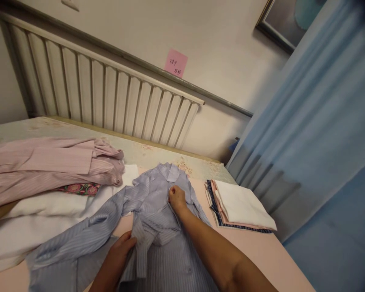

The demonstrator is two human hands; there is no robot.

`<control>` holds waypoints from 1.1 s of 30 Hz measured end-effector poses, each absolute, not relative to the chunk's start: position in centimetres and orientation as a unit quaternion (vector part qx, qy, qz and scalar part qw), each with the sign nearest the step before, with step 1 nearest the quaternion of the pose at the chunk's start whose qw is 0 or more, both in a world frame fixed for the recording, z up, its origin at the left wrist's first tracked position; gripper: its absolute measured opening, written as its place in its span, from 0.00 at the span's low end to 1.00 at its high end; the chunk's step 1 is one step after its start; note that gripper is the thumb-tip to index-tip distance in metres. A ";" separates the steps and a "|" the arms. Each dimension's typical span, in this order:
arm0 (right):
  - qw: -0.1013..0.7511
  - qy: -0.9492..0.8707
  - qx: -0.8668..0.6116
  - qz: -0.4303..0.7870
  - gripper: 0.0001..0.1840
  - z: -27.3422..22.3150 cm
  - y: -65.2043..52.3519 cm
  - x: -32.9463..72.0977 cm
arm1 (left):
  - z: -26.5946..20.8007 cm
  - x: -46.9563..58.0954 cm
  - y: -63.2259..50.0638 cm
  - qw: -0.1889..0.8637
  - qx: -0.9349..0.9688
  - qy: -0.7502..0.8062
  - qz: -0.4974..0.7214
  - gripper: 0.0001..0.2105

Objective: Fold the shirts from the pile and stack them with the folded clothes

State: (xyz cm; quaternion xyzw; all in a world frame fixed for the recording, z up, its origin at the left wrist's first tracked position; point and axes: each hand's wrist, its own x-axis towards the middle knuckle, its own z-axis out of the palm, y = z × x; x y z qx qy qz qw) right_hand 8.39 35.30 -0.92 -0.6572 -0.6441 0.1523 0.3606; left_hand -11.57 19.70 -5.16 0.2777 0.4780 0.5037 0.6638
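A blue striped long-sleeved shirt [158, 198] lies spread on the bed, its collar pointing toward the radiator. One of its sleeves [88, 233] stretches out to the left. My right hand [177, 197] is closed on the shirt's front, just below the collar, with the fingers pinching the cloth. Lower down on the left, my left hand [123, 247] grips the edge of the shirt near the side, thumb on top. Part of the shirt's lower end is hidden by my right forearm and the frame's bottom edge.
Pink striped clothing [57, 162] lies heaped on white cloth [54, 215] at the left. A folded stack of fabric [243, 202] with a white piece on top sits at the right, beside a blue curtain [304, 134]. Behind the bed stands a radiator [109, 89].
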 end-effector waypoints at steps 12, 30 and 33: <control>0.345 -0.647 -0.654 0.186 0.10 2.0 24.0 19.8 | -1.9 -11.6 19.1 0.627 0.317 0.518 0.488 0.03; 0.202 -0.559 -0.800 0.083 0.07 -1.1 10.5 29.7 | -0.9 -11.2 18.7 0.637 0.296 0.501 0.505 0.08; 0.239 -0.559 -0.792 0.063 0.08 0.5 10.8 28.4 | -1.1 -11.7 19.0 0.632 0.302 0.493 0.516 0.11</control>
